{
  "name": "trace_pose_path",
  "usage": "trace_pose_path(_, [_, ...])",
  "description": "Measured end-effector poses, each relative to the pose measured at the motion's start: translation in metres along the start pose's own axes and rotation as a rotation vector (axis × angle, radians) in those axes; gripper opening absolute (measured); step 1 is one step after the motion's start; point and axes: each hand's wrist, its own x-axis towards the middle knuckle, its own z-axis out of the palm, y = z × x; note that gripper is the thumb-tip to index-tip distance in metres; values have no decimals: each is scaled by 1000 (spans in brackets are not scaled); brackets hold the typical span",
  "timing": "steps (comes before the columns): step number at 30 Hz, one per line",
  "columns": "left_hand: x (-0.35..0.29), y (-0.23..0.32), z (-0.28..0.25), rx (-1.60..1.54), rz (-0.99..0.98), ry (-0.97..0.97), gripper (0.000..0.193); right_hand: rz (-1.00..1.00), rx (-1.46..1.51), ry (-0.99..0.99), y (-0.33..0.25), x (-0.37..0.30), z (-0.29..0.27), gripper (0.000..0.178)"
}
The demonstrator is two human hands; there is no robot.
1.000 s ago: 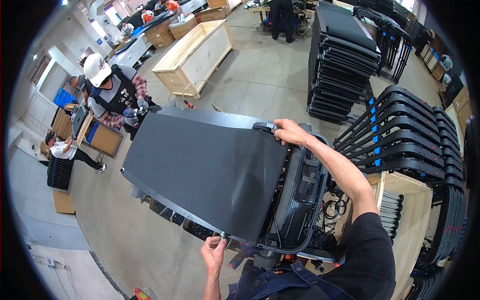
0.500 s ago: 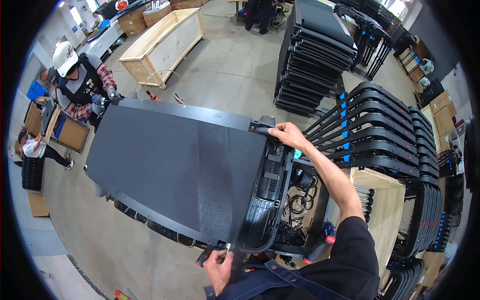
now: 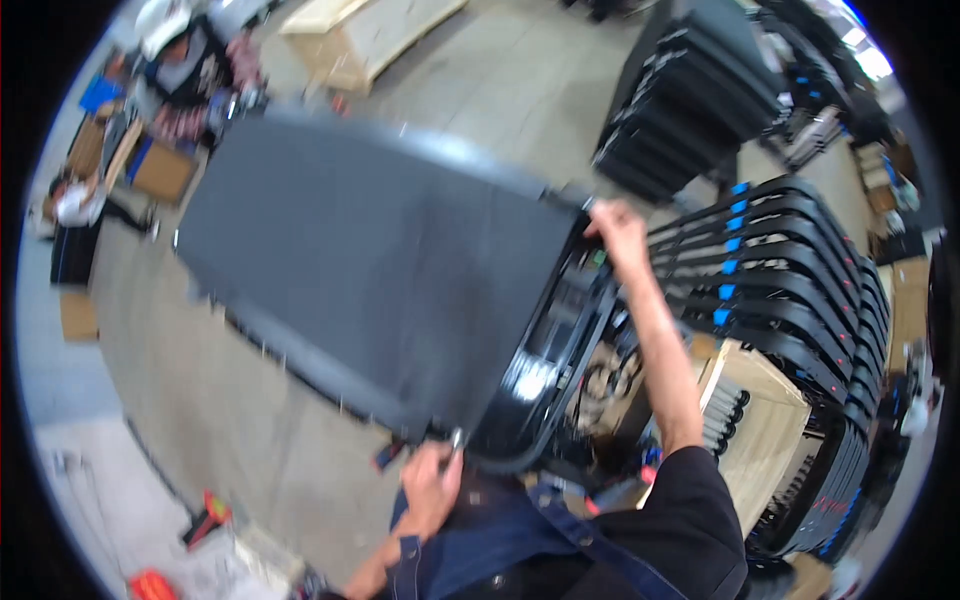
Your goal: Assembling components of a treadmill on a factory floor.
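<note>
Leftward from fingers of left hand (image 3: 430, 485) and right hand (image 3: 620, 232), see black deck (image 3: 370, 240) lengthwise; pinching silver piece (image 3: 457, 439) left, can't tell right grip.

Around the belt (image 3: 360, 260): left hand (image 3: 430, 484) pinching a metal rod (image 3: 457, 439) at six o'clock, right hand (image 3: 618, 232) at three, crate (image 3: 395, 42) at twelve, panels (image 3: 690, 105) at two.

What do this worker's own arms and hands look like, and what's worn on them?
Both the left hand and right hand are gloveless. The right arm wears a short black sleeve, leaving the forearm bare.
</note>
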Motion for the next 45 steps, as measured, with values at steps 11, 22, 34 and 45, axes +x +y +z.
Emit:
trace_pose_path(11, [14,-3,5,-200,-359,-128,29,-53,26,-58,-4,7,-11,36])
trace_pose_path(22, [43,5,2,622,-70,-437,29,107,141,398,81,-213,-5,25])
trace_pose_path(34, [58,6,11,610,12,-525,30,487,-827,-180,245,-408,38,20])
trace_pose_path(45, [65,5,-16,401,-11,-665,29,636,567,206,119,-406,-1,32])
